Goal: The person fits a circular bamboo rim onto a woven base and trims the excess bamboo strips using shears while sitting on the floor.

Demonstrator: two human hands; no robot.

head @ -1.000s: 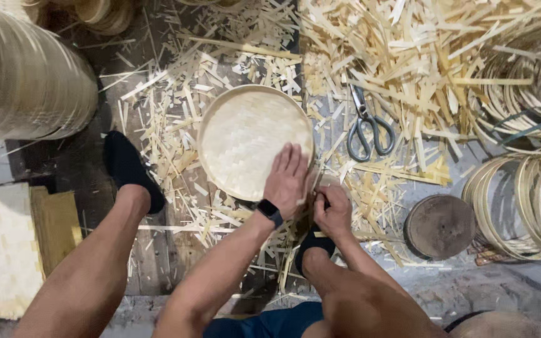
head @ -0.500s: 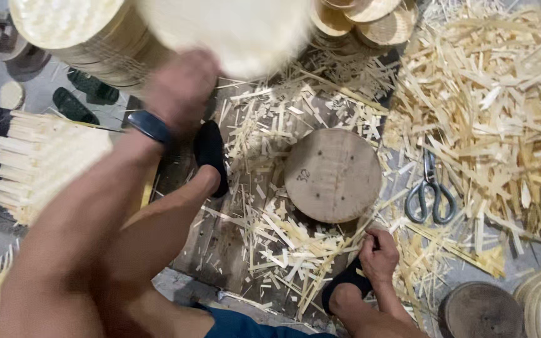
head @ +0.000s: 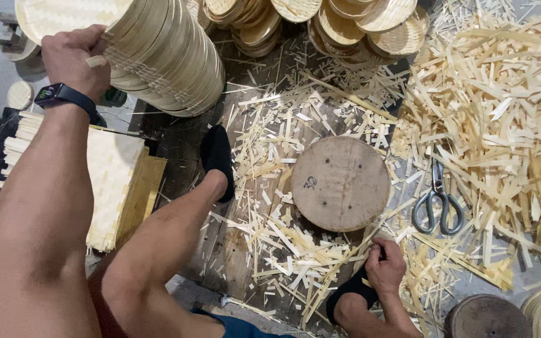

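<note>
Bamboo scraps (head: 471,106) cover the floor around a round wooden block (head: 340,183). Left hand (head: 73,57) grips a woven tray (head: 64,15) atop the stack (head: 170,56). Right hand (head: 384,266) is curled shut beside the block.

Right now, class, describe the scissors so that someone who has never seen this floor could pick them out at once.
Start at the round wooden disc lying flat in the middle of the floor. Just to its right, at the edge of the big heap of pale bamboo strips, lie the scissors, blades pointing up the picture. They are the only grey metal thing among the straw-coloured offcuts.
</note>
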